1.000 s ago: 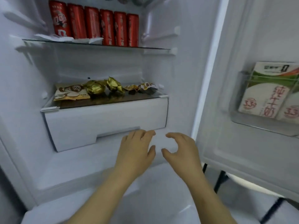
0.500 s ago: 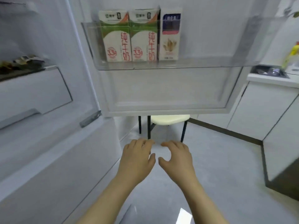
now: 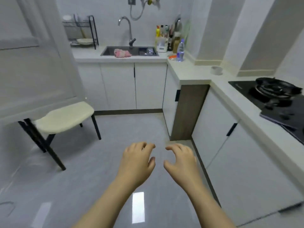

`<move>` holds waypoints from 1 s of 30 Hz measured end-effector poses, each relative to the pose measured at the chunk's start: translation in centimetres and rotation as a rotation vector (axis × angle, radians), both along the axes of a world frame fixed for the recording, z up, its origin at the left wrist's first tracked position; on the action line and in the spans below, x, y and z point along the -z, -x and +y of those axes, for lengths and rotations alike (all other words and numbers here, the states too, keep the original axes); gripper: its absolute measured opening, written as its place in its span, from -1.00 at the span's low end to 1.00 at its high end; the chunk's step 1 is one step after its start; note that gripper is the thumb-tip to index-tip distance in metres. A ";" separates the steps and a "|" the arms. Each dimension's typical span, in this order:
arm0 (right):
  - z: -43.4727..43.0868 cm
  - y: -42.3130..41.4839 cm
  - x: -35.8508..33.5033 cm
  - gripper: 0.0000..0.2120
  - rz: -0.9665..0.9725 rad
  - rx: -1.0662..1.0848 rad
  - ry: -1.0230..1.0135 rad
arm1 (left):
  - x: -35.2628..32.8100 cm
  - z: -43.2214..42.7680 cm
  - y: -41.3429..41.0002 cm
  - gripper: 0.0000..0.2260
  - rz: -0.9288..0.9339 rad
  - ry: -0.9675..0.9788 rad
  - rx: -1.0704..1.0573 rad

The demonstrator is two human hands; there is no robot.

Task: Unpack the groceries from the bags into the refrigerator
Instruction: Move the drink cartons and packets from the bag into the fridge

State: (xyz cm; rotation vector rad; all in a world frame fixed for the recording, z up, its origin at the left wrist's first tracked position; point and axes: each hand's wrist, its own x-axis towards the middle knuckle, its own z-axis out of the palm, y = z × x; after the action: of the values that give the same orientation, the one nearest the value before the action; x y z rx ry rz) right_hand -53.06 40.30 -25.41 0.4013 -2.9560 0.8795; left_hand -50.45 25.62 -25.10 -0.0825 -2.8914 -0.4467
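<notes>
My left hand and my right hand hang side by side over the grey floor, fingers loosely curled, holding nothing. The open refrigerator door fills the left edge of the view, blurred. No grocery bags and no groceries are in view. The refrigerator's inside is out of frame.
A cream stool with black legs stands at the left under the door. White cabinets run along the back with a sink and bottles. A counter with a black stove lines the right side.
The view has swung right, from the refrigerator's shelves past the door with its cartons to the kitchen floor and counters. Both hands stay empty in front of me.
</notes>
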 end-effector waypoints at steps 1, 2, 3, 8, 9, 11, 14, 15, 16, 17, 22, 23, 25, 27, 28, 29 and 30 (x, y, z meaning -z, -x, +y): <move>2.4 0.2 0.0 -0.61 0.001 0.045 -0.011 | 0.0 2.4 1.0 -0.64 -0.002 -0.001 0.043; 4.7 0.4 0.1 -0.60 0.006 0.092 -0.021 | 0.0 4.8 1.9 -0.64 -0.011 -0.006 0.082; 6.9 0.5 0.0 -0.60 0.001 0.139 -0.030 | 0.0 7.0 2.7 -0.65 -0.018 -0.013 0.121; 16.0 -0.1 -0.2 -0.60 -0.017 0.373 -0.008 | 0.3 16.5 5.9 -0.66 -0.039 0.004 0.348; 17.6 -0.4 -0.1 -0.60 -0.019 0.419 -0.001 | 0.3 18.2 6.4 -0.66 -0.040 0.013 0.397; 20.5 -1.0 0.2 -0.61 -0.031 0.512 0.018 | 0.2 21.5 7.0 -0.66 -0.042 0.012 0.488; 24.4 -1.8 0.6 -0.62 -0.041 0.650 0.043 | 0.2 26.3 7.9 -0.65 -0.032 0.014 0.628; 25.6 -2.0 0.6 -0.62 -0.041 0.692 0.045 | 0.3 27.8 8.3 -0.65 -0.028 0.015 0.674; 26.8 -2.2 0.6 -0.62 -0.038 0.735 0.047 | 0.3 29.4 8.7 -0.65 -0.029 0.013 0.717; 27.9 -2.3 0.6 -0.62 -0.035 0.776 0.049 | 0.4 30.8 9.1 -0.65 -0.036 0.010 0.754; 33.7 -1.9 0.4 -0.63 0.015 0.993 0.038 | 0.5 38.5 11.5 -0.65 -0.022 0.007 0.953; 34.7 -1.6 0.3 -0.63 0.025 1.035 0.039 | 0.4 39.9 12.1 -0.65 -0.017 -0.002 0.993; 36.6 -1.1 0.2 -0.63 0.041 1.111 0.037 | 0.3 42.7 13.2 -0.65 -0.001 -0.020 1.078; 38.3 -0.5 0.1 -0.63 0.059 1.177 0.034 | 0.1 45.4 14.3 -0.66 0.018 -0.061 1.156; 39.1 -0.3 0.1 -0.64 0.076 1.213 0.043 | 0.2 46.7 14.8 -0.67 0.022 -0.077 1.190; 39.9 -0.1 0.2 -0.65 0.102 1.251 0.053 | 0.1 47.9 15.2 -0.68 0.031 -0.087 1.225; 40.6 -0.1 0.2 -0.66 0.138 1.292 0.065 | 0.2 49.1 15.5 -0.69 0.051 -0.099 1.264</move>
State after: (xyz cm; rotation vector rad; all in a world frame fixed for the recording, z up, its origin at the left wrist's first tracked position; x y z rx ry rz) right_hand -53.00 80.86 -25.60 -1.2296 -2.2475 0.6435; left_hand -65.93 74.75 -25.29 -1.8637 -2.3710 -0.7139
